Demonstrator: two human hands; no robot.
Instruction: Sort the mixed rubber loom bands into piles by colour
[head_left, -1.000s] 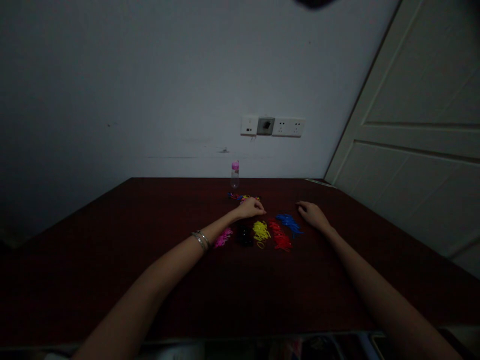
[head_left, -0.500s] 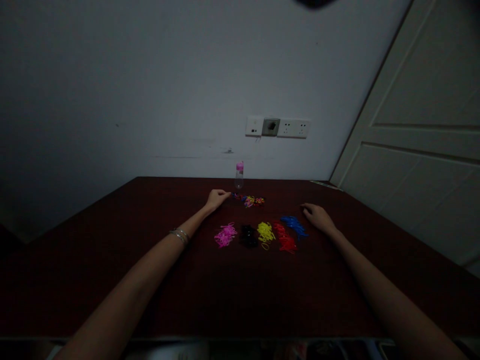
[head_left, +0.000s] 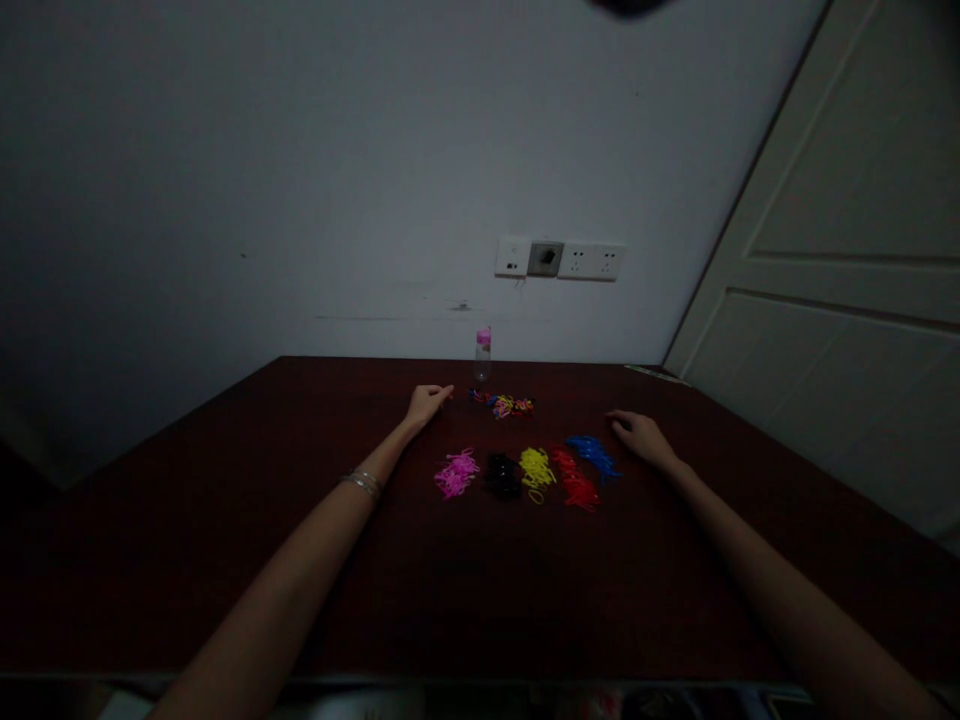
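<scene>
My left hand [head_left: 429, 405] is at the left end of a mixed heap of coloured rubber bands [head_left: 510, 405], a small gap away. Its thumb and forefinger are pressed together; whatever they pinch is too small to make out. On the right, my right hand [head_left: 642, 438] rests on the table with loosely bent fingers apart and nothing visible in them. Nearest to it lies a blue pile of bands [head_left: 594, 456]. Leftward from there follow red bands [head_left: 576, 482], yellow bands [head_left: 537, 470], black bands [head_left: 502, 476] and pink bands [head_left: 456, 473].
A clear bottle with a pink cap [head_left: 483, 356] stands behind the mixed heap, near the wall. Sockets [head_left: 592, 261] are on the wall above the dark red table [head_left: 465, 590]. A pale panelled door [head_left: 840, 270] borders the right side.
My left hand has drawn back a little to the left, away from the mixed heap. My right hand stays about where it was. The whole view has shifted slightly.
</scene>
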